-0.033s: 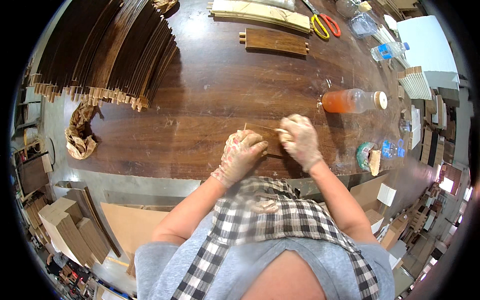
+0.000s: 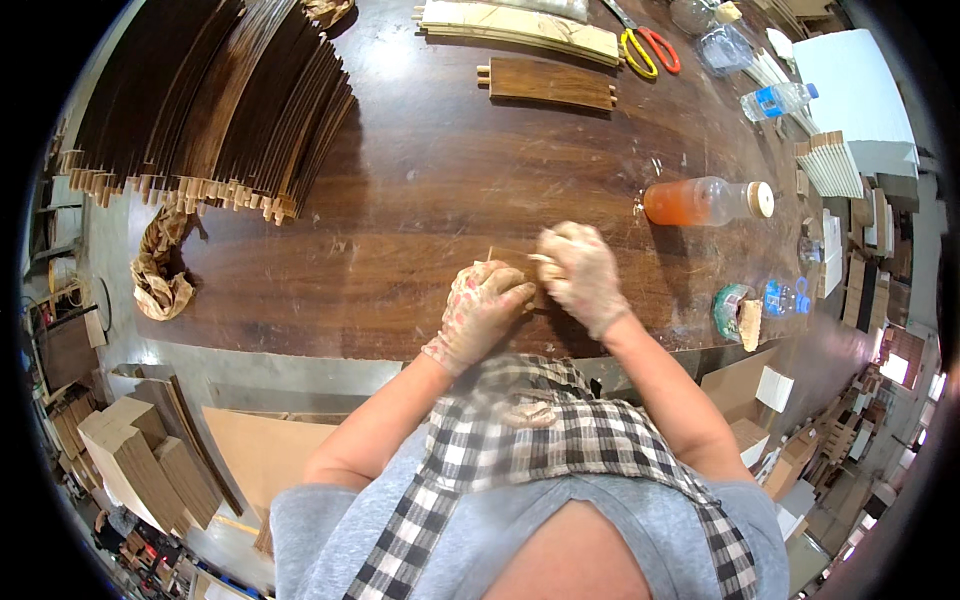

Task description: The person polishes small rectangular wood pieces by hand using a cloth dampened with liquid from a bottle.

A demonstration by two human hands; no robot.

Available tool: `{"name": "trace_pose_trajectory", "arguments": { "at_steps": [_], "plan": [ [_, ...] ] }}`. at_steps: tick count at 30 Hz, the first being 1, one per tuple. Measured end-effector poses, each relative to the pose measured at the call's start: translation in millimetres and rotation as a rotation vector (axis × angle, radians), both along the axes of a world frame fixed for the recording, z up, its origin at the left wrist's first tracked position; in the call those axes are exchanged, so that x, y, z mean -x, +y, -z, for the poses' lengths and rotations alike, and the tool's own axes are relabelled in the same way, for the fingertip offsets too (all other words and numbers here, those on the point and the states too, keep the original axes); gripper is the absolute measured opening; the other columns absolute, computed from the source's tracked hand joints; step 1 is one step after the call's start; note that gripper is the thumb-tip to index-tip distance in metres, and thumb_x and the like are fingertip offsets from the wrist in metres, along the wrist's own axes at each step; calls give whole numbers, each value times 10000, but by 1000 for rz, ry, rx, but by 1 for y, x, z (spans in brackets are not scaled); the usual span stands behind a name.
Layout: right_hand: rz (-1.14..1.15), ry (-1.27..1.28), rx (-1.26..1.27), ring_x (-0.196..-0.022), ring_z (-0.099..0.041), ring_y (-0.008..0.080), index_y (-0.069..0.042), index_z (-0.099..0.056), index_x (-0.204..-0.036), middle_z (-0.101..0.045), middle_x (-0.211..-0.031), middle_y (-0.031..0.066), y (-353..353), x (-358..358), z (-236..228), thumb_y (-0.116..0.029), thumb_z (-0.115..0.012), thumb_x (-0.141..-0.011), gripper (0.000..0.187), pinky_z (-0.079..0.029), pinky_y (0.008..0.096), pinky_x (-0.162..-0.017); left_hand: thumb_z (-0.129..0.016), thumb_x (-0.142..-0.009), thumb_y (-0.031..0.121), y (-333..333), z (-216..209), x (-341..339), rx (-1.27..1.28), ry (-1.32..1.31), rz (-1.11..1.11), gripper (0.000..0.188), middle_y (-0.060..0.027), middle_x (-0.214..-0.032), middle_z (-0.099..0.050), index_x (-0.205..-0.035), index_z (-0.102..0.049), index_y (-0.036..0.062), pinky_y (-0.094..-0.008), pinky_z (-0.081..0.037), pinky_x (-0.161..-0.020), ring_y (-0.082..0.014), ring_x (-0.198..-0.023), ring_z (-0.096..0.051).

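A thin pale stick [image 2: 490, 253] is held over the near part of the brown table [image 2: 400, 220], its tip shown just above the curled fingers of the left hand [image 2: 482, 305]. That hand is closed on the stick, and the rest of the stick is hidden by the fingers. At about two o'clock from the left hand, the gloved right hand [image 2: 582, 280] is held just beside it, its fingers drawn together on a small pale piece [image 2: 540, 258]; what kind of piece it is cannot be told.

At two o'clock from the hands, a bottle of orange liquid [image 2: 690, 202] is laid on its side, its white cap pointed toward three. At three o'clock, a green roll [image 2: 730, 308] is placed near the table's edge. At twelve, a dark slat [image 2: 550, 83] with pegged ends is laid flat, and beyond it pale slats [image 2: 520, 32] are set. Scissors [image 2: 650, 52] with yellow and red handles are found at one o'clock.

At ten o'clock, a large row of dark pegged slats [image 2: 225, 95] is stacked; crumpled brown paper [image 2: 160, 295] is left at nine. At six, a checked apron [image 2: 560, 440] is worn over a grey shirt [image 2: 420, 530].
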State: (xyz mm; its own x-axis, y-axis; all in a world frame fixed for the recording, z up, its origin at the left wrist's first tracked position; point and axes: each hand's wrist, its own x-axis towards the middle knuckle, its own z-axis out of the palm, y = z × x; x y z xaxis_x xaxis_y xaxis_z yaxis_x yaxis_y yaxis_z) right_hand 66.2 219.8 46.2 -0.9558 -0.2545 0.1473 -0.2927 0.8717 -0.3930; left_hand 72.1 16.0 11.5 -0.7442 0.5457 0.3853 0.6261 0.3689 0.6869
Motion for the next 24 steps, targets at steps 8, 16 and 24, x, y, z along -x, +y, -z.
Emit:
{"name": "trace_pose_trajectory", "arguments": {
  "at_steps": [8, 16, 24],
  "plan": [
    [208, -119, -156, -820, -610, 312, -66, -654, -844, -623, -822, 113, 118, -47, -3, -134, -666, -833, 69, -497, 444, -800, -845, -729, 150, -2, -9, -2, -15, 52, -26, 312, -45, -1050, -674, -1014, -720, 137, -455, -521, -865, -303, -1041, -639],
    [-12, 82, 52, -837, -641, 300, -85, -704, -921, -669, -891, 127, -41, 10, -7, -127, -612, -801, 157, -525, 410, -816, -832, -736, 140, -3, -3, -3, 59, 71, -8, 325, -38, -1089, -681, -1040, -718, 150, -468, -501, -920, -312, -1103, -619],
    [237, -50, -77, -853, -611, 285, -89, -675, -830, -630, -838, 105, 105, -46, 0, -163, -636, -838, 85, -488, 411, -811, -812, -760, 127, -10, 6, 0, 6, 68, 31, 296, -37, -1158, -695, -1043, -727, 145, -457, -512, -942, -298, -1111, -631]
  ]
}}
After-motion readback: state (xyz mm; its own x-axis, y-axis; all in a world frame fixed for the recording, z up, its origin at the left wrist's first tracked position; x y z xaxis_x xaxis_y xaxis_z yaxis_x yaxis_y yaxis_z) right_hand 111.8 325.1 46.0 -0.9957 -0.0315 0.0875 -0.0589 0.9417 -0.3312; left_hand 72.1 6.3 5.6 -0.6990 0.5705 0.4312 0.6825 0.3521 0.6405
